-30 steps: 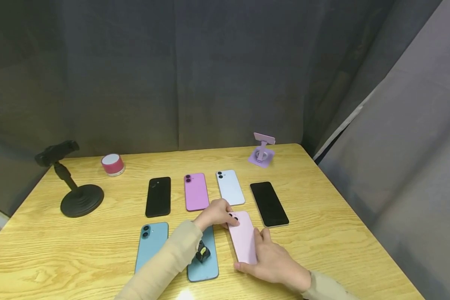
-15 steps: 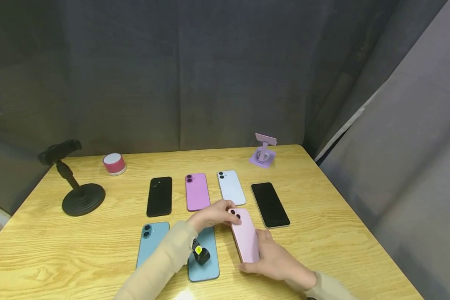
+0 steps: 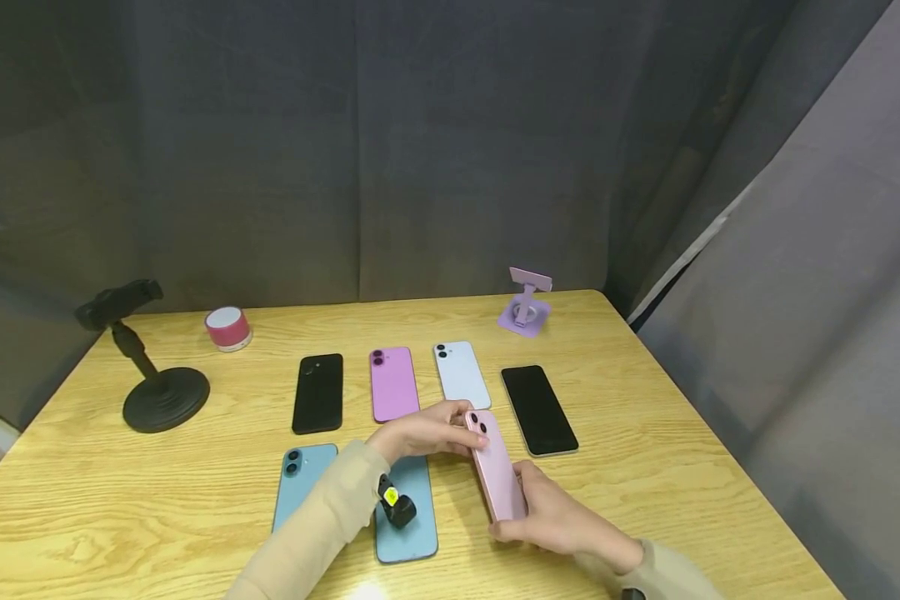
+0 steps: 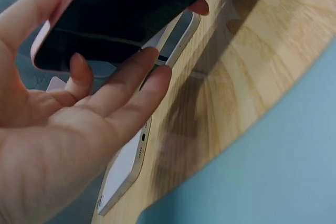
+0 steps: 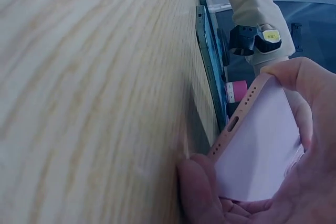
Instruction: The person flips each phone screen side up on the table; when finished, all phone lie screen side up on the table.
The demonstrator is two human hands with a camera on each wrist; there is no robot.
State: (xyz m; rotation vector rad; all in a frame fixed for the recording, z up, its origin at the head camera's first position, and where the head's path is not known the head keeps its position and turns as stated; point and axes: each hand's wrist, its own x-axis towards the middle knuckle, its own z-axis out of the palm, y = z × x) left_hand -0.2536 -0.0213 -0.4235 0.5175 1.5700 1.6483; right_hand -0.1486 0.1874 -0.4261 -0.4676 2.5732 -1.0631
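Observation:
Both hands hold one light pink smartphone, tilted up off the table with its camera end away from me. At that camera end my left hand pinches a corner, thumb on the back. In the left wrist view the phone's dark screen faces down over the loosely bent fingers. My right hand grips the lower end by its sides; the right wrist view shows the pink edge with its charging port between thumb and fingers. Under my left wrist lies a blue phone, partly covered.
Behind the hands lie a black phone, a magenta phone, a white phone and a phone with its dark screen up. Another blue phone is at left. Farther out stand a black stand, a pink-white cylinder and a purple stand.
The pink phone has been lifted and tilted further, its left edge rising, and has shifted slightly right with both hands. The other phones and the stands stay where they were.

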